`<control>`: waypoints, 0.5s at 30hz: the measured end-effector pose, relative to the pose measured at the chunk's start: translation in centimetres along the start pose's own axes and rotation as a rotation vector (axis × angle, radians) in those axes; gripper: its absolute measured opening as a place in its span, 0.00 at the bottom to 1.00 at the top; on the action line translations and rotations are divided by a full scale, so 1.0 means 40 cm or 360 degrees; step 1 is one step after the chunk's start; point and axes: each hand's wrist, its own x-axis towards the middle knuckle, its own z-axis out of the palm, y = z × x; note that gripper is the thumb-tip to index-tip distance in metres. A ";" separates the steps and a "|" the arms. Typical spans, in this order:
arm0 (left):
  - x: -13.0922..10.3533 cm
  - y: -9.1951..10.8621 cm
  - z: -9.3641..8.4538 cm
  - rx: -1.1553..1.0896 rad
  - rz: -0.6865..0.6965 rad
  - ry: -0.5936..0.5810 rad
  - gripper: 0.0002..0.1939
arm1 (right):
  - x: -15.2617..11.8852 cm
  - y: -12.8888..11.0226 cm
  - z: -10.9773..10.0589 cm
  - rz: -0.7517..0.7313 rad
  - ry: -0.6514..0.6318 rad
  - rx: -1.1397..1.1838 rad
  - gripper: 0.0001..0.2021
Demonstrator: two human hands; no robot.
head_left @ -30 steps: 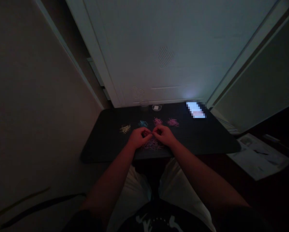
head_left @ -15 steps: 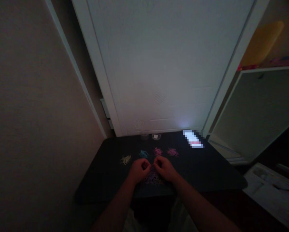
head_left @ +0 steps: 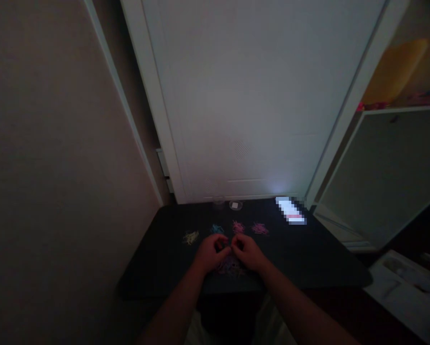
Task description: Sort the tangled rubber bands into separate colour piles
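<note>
My left hand is curled over the left side of a mixed pile of small thin strips in purple, pink and pale tones. Opposite it, my right hand has thumb and fingers pinched. The fingertips of both hands nearly meet above the pile. Anything held between them is too small and dark to make out. Beyond the hands lie sorted heaps: pale yellow strips, blue strips, pink strips and more pink strips.
The dark table stands against a white panel. At its back edge are a clear round container and a round lid with a white label. A glowing, pixelated phone-like screen lies at the back right.
The view has shifted slightly, so everything sits a little further right and lower. The left index finger has lifted a little from the thumb; the right hand keeps its pinch.
</note>
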 end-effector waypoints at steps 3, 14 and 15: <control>0.002 -0.001 0.002 0.0053 -0.0005 -0.0067 0.13 | -0.002 -0.006 0.000 0.0009 -0.0008 -0.0036 0.03; 0.002 -0.002 0.002 0.0084 -0.0024 -0.0056 0.10 | 0.000 -0.012 -0.007 0.0051 0.0071 -0.0026 0.04; 0.003 -0.002 0.001 0.0067 -0.0031 -0.0048 0.10 | 0.001 -0.010 -0.008 0.0055 0.0079 -0.0003 0.03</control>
